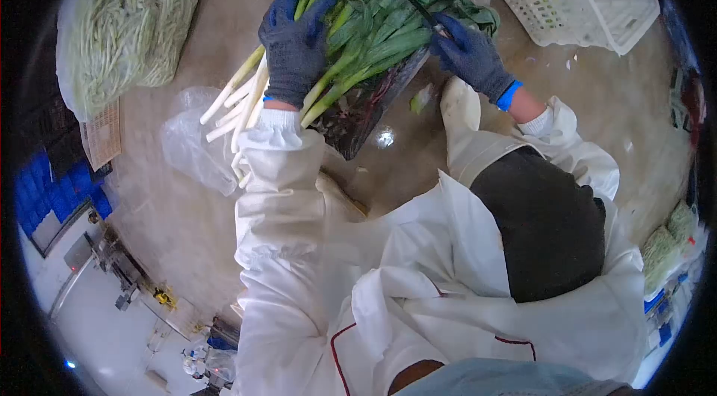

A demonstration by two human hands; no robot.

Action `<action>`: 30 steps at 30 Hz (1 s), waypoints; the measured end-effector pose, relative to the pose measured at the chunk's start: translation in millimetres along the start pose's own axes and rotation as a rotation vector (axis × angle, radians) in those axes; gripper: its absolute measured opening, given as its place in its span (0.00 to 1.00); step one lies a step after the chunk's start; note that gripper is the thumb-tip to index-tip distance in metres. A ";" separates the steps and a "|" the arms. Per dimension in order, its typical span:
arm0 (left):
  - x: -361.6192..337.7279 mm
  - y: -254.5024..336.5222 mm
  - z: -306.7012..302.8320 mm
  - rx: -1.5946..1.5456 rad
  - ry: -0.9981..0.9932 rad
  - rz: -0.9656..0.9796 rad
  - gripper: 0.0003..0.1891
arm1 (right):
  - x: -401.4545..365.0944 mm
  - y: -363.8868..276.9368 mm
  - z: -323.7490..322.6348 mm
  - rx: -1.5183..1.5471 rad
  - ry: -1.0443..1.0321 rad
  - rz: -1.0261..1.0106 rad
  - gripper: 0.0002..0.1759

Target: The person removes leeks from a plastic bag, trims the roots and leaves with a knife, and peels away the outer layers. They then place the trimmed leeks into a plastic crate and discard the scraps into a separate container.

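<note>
A large heap of leeks [388,38], green leaves to the right and white stalks [240,101] to the left, lies on a dark support [373,116] in front of me. My left hand [295,49], in a dark blue-grey glove, grips some leeks at the left side of the heap. At the heap's right edge, my gloved right hand [472,56] is closed around the handle of a knife. Its dark, thin blade [409,0] points up and left across the leaves. Part of the handle is hidden by the fingers.
A white perforated crate [575,0] stands at the upper right. Clear bags of long green vegetables [127,30] lie at the upper left, and a crumpled clear bag [198,142] sits beside the stalks. Leaf scraps [422,99] dot the wet floor [403,164].
</note>
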State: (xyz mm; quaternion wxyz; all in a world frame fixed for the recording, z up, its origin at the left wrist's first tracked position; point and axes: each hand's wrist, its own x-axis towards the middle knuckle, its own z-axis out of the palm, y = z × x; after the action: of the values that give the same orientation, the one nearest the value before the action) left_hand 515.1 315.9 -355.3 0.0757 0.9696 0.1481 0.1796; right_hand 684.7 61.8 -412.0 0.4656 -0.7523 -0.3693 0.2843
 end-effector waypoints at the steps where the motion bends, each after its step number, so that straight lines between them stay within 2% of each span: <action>1: -8.7 -0.6 2.5 0.055 -0.026 0.058 0.27 | -1.2 -5.7 -1.4 0.035 -0.020 0.068 0.24; 3: -14.7 12.8 9.3 0.138 -0.098 -0.016 0.28 | -2.3 -13.6 -2.0 0.102 -0.069 0.197 0.24; 6: -11.9 21.5 26.7 0.295 -0.159 -0.079 0.29 | -5.5 -8.0 0.6 -0.058 -0.022 -0.093 0.23; 9: -7.9 -9.2 40.0 -0.185 -0.032 -0.208 0.31 | -5.6 -21.1 -3.2 -0.007 -0.138 0.068 0.23; 10: -9.3 -12.5 37.1 -0.462 -0.082 -0.384 0.27 | -5.3 -22.5 -5.4 0.039 -0.132 0.103 0.23; 13: -7.5 -8.7 20.6 -0.992 -0.143 -0.718 0.23 | -1.3 -26.8 -5.4 0.191 -0.086 0.184 0.23; 14: -8.3 -17.2 20.2 -1.029 -0.247 -0.694 0.20 | -1.4 -28.6 -4.9 0.242 -0.042 0.207 0.24; 15: -9.6 -20.8 24.1 -0.807 -0.226 -0.519 0.23 | -1.5 -30.1 -5.5 0.291 0.004 0.229 0.24; 17: -8.9 -21.0 27.9 -0.367 -0.178 -0.171 0.29 | -2.5 -32.8 -7.6 0.111 0.014 0.001 0.25; 20: -10.7 1.1 31.3 -0.075 -0.087 -0.110 0.27 | -4.8 -48.9 -7.9 -0.173 -0.013 -0.245 0.26; 21: -11.6 6.9 34.3 -0.071 -0.043 -0.106 0.25 | -3.9 -54.8 -5.1 -0.269 -0.031 -0.311 0.26; 23: -12.0 22.1 36.8 -0.064 0.041 -0.098 0.22 | 5.7 -51.4 5.4 -0.335 -0.014 -0.280 0.26; 27: -11.7 44.6 33.6 -0.025 0.048 -0.056 0.21 | 16.3 -37.9 21.4 -0.394 0.036 -0.244 0.25; 30: 10.2 16.2 15.4 -0.052 0.170 -0.118 0.22 | -2.9 -17.6 12.9 -0.395 0.004 -0.134 0.25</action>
State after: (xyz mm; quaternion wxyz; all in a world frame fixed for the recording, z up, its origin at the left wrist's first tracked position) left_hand 534.1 302.4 -362.9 0.0983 0.9382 0.2060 0.2601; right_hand 667.9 71.0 -400.9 0.3277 -0.8033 -0.4663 0.1731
